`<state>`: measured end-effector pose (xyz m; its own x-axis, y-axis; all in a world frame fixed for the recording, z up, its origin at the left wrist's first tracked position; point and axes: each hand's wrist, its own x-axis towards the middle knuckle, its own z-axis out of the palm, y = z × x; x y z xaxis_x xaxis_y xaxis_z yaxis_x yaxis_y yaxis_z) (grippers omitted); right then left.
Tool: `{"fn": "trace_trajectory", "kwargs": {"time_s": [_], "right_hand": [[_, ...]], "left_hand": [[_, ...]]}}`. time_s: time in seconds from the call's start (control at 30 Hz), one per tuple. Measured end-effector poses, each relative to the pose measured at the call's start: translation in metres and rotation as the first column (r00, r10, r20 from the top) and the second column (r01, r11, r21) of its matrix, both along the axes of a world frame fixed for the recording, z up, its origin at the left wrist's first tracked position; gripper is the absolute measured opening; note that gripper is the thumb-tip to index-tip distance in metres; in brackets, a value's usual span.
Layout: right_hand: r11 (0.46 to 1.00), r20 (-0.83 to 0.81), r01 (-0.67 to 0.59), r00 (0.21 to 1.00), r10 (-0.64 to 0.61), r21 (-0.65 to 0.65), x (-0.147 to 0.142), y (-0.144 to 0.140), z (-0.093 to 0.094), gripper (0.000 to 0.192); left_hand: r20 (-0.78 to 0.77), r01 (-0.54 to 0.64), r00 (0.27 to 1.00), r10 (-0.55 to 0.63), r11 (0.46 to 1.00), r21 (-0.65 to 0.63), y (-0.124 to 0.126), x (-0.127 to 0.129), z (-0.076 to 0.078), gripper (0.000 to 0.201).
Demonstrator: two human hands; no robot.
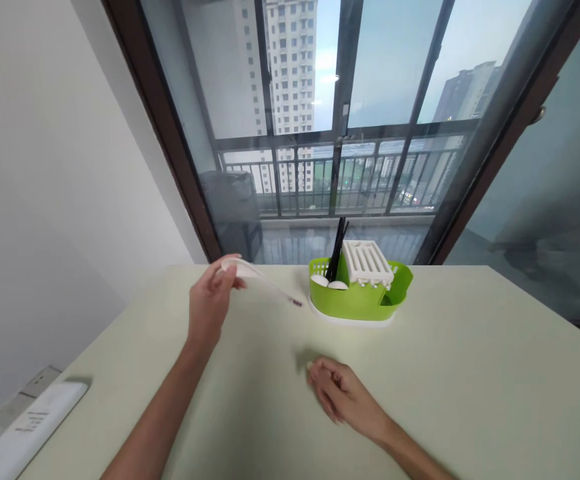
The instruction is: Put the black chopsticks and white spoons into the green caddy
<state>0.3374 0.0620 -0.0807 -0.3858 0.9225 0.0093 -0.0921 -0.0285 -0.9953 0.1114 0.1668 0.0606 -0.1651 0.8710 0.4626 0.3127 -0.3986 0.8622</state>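
Note:
My left hand (213, 293) is raised over the left part of the table, fingers closed round the bowl end of a white spoon (265, 280). The spoon's thin handle slants down to the right, and its tip has a dark pattern. Right of that tip stands a green cutlery holder (353, 303) on a white base. Black chopsticks (337, 250) and white spoons (329, 283) stick out of its left compartment. Over its middle sits a white slotted rack (369, 261). My right hand (337, 390) hovers low above the table in front of the holder, fingers loosely curled with nothing visible in them.
The pale table (470, 373) reaches to a glass door with a dark frame at the back. At the left edge lies a long white box (35, 427), close to wall sockets (40, 381). A white wall (70, 200) bounds the left side.

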Motion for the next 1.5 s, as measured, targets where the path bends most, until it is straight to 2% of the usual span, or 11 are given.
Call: {"fn": "trace_trajectory", "kwargs": {"time_s": [0.07,0.17,0.3,0.43,0.6,0.8,1.03,1.17,1.37,1.5], "right_hand": [[1.0,0.004,-0.008,1.0,0.008,0.026,-0.003,0.0,0.003,0.048],[1.0,0.01,-0.007,1.0,0.007,0.024,-0.007,-0.001,0.008,0.049],[1.0,-0.013,-0.009,1.0,0.009,0.02,-0.014,0.0,0.009,0.048],[1.0,-0.018,-0.008,1.0,0.008,0.027,-0.02,0.003,0.008,0.049],[0.999,-0.021,-0.01,1.0,0.01,0.035,-0.026,0.005,0.008,0.05],[1.0,-0.003,0.012,1.0,-0.012,0.016,-0.03,0.006,0.007,0.051],[0.999,0.004,0.014,1.0,-0.014,0.033,-0.031,0.007,0.007,0.053],[0.999,0.012,0.022,1.0,-0.023,0.046,-0.03,0.007,0.007,0.052],[0.998,0.029,0.025,0.999,-0.026,0.051,-0.029,0.006,0.005,0.049],[0.998,0.025,0.032,0.999,-0.033,0.053,-0.03,0.005,0.003,0.046]], "left_hand": [[0.031,-0.004,1.0,0.001,0.994,0.106,0.011,0.014,0.019,0.04],[0.004,0.063,0.998,-0.066,0.975,0.214,0.03,0.042,0.031,0.035],[-0.123,0.2,0.977,-0.176,0.956,0.214,0.052,0.072,0.026,0.032],[-0.324,0.317,0.909,-0.262,0.939,0.131,0.069,0.084,0.012,0.029],[-0.457,0.416,0.807,-0.374,0.909,-0.009,0.086,0.082,-0.004,0.03],[-0.498,0.418,0.751,-0.435,0.896,-0.152,0.091,0.07,-0.011,0.037],[-0.453,0.379,0.764,-0.459,0.888,-0.262,0.085,0.055,-0.015,0.035],[-0.405,0.37,0.8,-0.443,0.895,-0.249,0.077,0.054,-0.021,0.04],[-0.423,0.367,0.797,-0.43,0.902,-0.226,0.063,0.056,-0.025,0.04],[-0.389,0.382,0.817,-0.426,0.905,-0.189,0.061,0.048,-0.031,0.041]]}}
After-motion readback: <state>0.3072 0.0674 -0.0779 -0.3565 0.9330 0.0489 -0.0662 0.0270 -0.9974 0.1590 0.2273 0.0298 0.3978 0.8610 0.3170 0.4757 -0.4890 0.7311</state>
